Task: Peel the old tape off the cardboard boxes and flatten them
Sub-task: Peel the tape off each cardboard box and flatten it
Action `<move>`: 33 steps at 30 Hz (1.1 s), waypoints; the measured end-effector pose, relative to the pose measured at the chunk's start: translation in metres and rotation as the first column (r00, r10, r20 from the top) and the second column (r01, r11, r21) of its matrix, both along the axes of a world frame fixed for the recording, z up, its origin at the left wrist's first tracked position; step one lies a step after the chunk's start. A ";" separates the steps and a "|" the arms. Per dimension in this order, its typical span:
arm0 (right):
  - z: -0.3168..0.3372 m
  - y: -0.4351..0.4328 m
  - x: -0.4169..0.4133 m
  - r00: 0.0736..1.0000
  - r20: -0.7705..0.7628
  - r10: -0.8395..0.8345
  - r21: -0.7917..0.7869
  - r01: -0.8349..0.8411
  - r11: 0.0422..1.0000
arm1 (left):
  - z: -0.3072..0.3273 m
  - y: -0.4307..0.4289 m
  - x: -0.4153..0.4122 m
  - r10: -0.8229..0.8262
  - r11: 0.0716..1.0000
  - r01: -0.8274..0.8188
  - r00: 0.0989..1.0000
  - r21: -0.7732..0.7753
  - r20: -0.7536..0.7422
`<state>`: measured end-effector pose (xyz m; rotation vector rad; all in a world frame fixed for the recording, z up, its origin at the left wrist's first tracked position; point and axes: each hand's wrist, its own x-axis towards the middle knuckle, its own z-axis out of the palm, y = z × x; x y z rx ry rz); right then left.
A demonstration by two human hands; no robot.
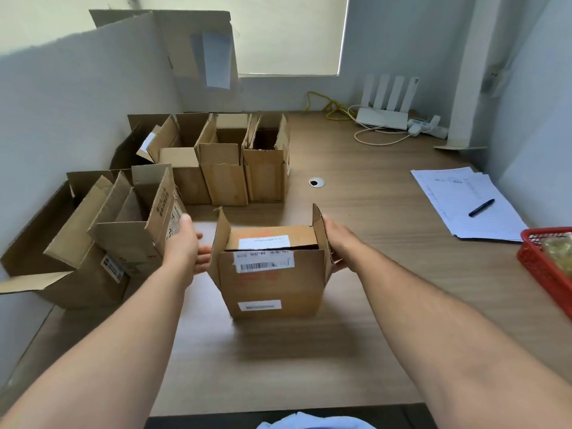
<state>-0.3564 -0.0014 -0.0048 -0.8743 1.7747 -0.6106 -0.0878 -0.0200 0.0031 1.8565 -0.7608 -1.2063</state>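
**Hands on either side of one labelled box**

Both hands were reaching forward over the wooden desk [387, 258], arms almost straight. The left hand [185, 243] was open, fingers extended, beside the raised left flap of the middle cardboard box [272, 289]; motion blur hid whether it touched. The right hand [335, 243] lay against the outside of the raised right flap, its fingertips hidden behind the cardboard, so I could not tell whether it gripped.

This box stood upright near the desk's centre, its near and far flaps folded inward. It carried three white labels, one of them a barcode label [263, 263].

Six more open boxes stood to the left. There were two near ones, the large box [62, 243] and the printed box [139, 230] tucked against it. The far row of four [223, 168] had its leftmost box partly hidden. Flattened cardboard sheets [185, 38] leaned on the far wall.

On the right side lay one stack of papers [458, 193] with one black pen [481, 208] on it, and one red basket [541, 267] at the edge. At the far right sat one white router [383, 116] with four antennas, next to a yellow cable [328, 105]. One round cable hole [316, 182] lay just beyond the middle box.
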 end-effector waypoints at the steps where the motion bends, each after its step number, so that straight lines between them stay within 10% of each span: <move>1: 0.000 0.002 0.000 1.000 0.020 0.016 0.030 -0.017 0.999 | -0.002 0.004 -0.001 -0.060 0.995 0.061 0.998 0.075 -0.012; 7: 0.003 0.006 0.003 0.984 0.171 0.042 0.025 -0.047 0.999 | 0.000 0.016 -0.014 -0.308 0.938 0.323 0.943 0.121 -0.128; 14: 0.020 -0.004 -0.011 0.762 0.639 -0.109 -0.131 0.247 0.960 | 0.017 0.007 -0.008 -0.223 0.974 0.176 0.870 -0.146 -0.439; 22: 0.028 -0.006 -0.010 0.926 0.363 -0.106 -0.186 0.184 0.965 | 0.026 0.008 -0.022 -0.333 0.939 0.301 0.917 -0.165 -0.222; 33: 0.031 -0.011 -0.007 0.857 0.513 -0.051 -0.183 0.167 0.969 | 0.029 0.007 -0.014 -0.139 0.961 0.031 0.913 -0.274 -0.383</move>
